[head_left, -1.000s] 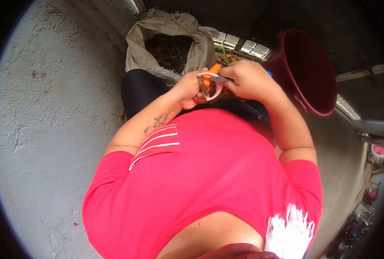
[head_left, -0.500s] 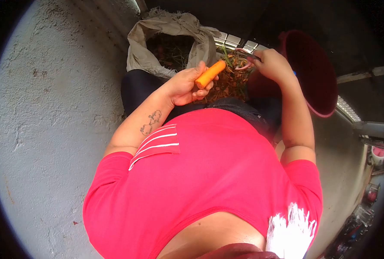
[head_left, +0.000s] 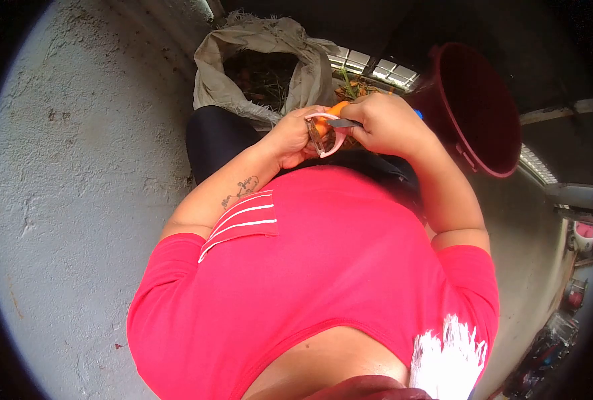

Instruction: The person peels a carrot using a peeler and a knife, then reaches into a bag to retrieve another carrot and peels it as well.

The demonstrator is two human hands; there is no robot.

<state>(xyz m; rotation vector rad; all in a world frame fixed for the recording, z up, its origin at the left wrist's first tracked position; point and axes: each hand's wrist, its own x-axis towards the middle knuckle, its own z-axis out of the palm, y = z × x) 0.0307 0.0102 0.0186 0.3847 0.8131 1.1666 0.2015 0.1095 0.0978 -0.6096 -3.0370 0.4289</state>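
My left hand is closed around a peeled orange carrot, which points up and to the right. In my right hand is a pink Y-shaped peeler, its fingers wrapped round the handle. The peeler's head and metal blade lie across the carrot's near end, close to my left fingers. A dark grey flat piece sticks out from my right fingers over the peeler. Part of the carrot is hidden behind the peeler and my right hand.
An open woven sack with plant scraps inside stands ahead on the left. A large dark red bucket leans open at the right. Orange peelings show beyond my hands. A rough grey wall runs along the left.
My right hand has come left and down with the peeler, from beside the bucket onto the carrot. My left hand stays nearly in place, still gripping the carrot.
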